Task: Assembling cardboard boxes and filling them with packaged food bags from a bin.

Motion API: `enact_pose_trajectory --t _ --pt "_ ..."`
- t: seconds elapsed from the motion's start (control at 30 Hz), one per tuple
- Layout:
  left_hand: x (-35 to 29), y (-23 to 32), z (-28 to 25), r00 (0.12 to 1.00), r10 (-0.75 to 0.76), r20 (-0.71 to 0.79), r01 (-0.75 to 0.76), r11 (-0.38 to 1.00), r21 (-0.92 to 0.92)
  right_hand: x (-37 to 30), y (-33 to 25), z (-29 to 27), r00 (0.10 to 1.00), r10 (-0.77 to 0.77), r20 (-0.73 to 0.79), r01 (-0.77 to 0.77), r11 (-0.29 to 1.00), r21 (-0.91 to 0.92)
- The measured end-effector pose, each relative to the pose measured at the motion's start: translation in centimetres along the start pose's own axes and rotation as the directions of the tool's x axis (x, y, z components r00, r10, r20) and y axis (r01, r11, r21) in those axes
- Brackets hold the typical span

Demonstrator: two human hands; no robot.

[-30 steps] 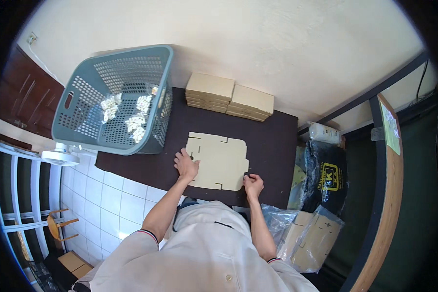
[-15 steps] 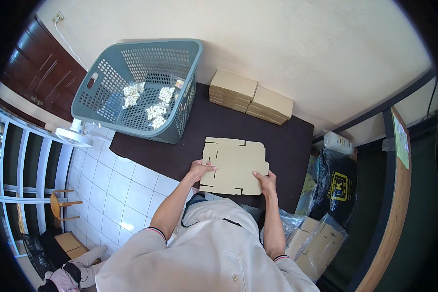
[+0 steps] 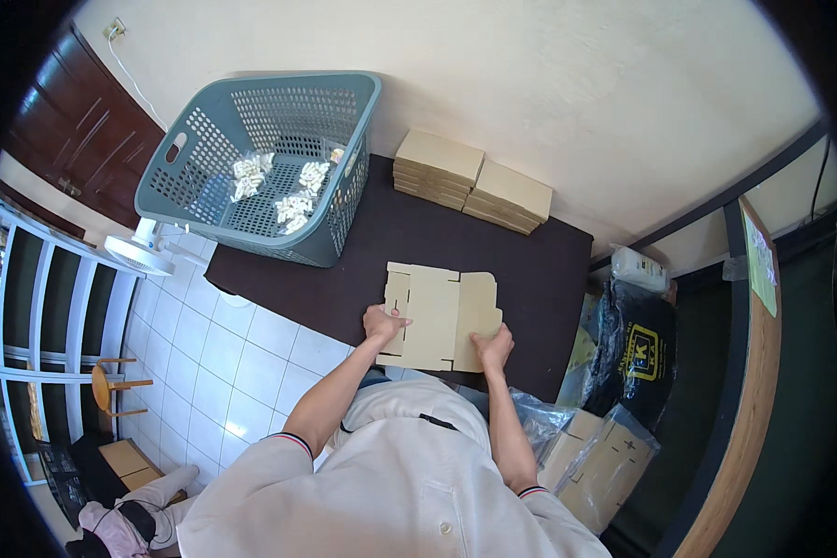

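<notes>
A flat die-cut cardboard box blank point(image 3: 431, 316) is held above the near edge of the dark table. Creases divide it, and its right panel is bent up a little along the crease. My left hand point(image 3: 381, 323) grips the left edge, thumb on top and fingers partly hidden underneath. On the right edge, my right hand point(image 3: 493, 348) has its thumb on the bent panel, its other fingers wrapped behind the board.
On the dark table point(image 3: 363, 214), a grey-green plastic basket point(image 3: 316, 246) holds several clear bags of small white pieces. Stacked folded cartons point(image 3: 474, 179) stand against the wall. Plastic-wrapped cardboard point(image 3: 604, 470) and a black bag point(image 3: 634, 349) lie right. A person point(image 3: 121, 521) is at lower left.
The blank's right panel has folded upward along its crease, and my right hand has moved slightly left with it. My left hand keeps its grip on the left edge.
</notes>
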State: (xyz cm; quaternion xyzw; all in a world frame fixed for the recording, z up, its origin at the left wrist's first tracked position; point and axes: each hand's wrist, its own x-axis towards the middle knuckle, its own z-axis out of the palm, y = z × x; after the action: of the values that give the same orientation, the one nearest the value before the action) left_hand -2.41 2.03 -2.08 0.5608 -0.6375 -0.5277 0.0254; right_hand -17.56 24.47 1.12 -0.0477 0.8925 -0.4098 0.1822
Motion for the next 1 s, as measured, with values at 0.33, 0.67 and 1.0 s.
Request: enact_pose_trajectory --t 0.33,0.67,1.0 --pt "-2.0 1.3 1.0 0.98 0.129 -0.152 -0.091 0.967 0.236 -1.3 -0.9 0.0 0.994 -0.04 0.098 0.014 0.967 0.255" --pt "-7.8 7.3 2.4 0.94 0.331 -0.08 -0.23 0.791 0.568 -0.9 1.1 2.9 0.964 -0.08 0.254 -0.048 0.886 0.461" --pt "-3.1 0.0 3.7 0.538 0.549 0.64 -0.776 0.025 0.631 0.8 1.8 -0.2 0.772 0.073 0.632 -0.57 0.522 0.635"
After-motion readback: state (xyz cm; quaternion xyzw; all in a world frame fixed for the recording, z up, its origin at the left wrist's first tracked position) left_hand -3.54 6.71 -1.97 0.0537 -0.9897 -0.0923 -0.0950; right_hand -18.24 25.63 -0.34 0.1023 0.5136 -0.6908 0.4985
